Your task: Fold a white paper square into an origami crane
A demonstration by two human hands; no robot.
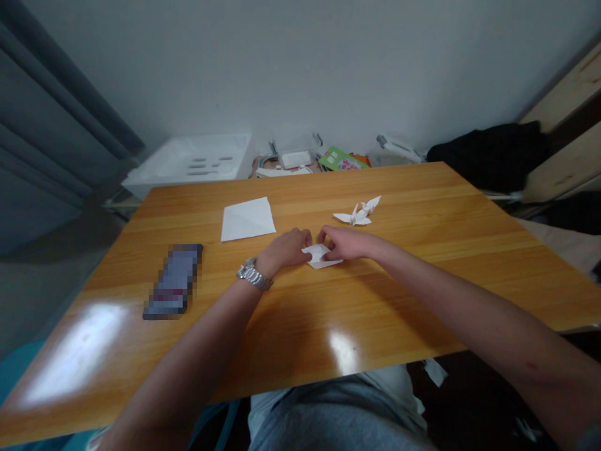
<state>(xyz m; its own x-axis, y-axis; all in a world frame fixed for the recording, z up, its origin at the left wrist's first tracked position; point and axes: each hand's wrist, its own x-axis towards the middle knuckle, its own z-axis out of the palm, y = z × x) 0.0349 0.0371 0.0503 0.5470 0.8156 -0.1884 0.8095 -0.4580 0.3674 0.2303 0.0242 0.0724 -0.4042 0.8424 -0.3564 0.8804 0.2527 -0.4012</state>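
Plain grey-white wall [300, 75] behind; before it, a glossy yellow-brown wooden table [413, 200], on which my work rests. At the grip: a small, white, many-sided piece of folded paper [318, 255] lies near the middle of the tabletop, between my hands. My bare left hand [287, 247] is at its left edge, thumb and forefinger curled in; my bare right hand [345, 243] is at its right side, thumb on the paper, fingers bent over the far edge. Whether either set of tips is pinching a layer or merely pressing on it, I cannot tell.

Handling, as I assess it: very light, thin, stiffer where layers stack, soft at single flaps. It should slide readily on the polished wood and could tear or crumple at sharp corners. Recommended hold: light fingertip contact at the outer edges, close to the creases, with one side steadied flat.

Outward: a silver metal-link wristwatch [255, 274] on my left wrist; far right of my hands, white bird-like folded-paper work [359, 215], count uncertain; far left, a flat, creased white paper sheet [248, 219]; nearer left, a dark rectangular phone [173, 282], its display blurred.
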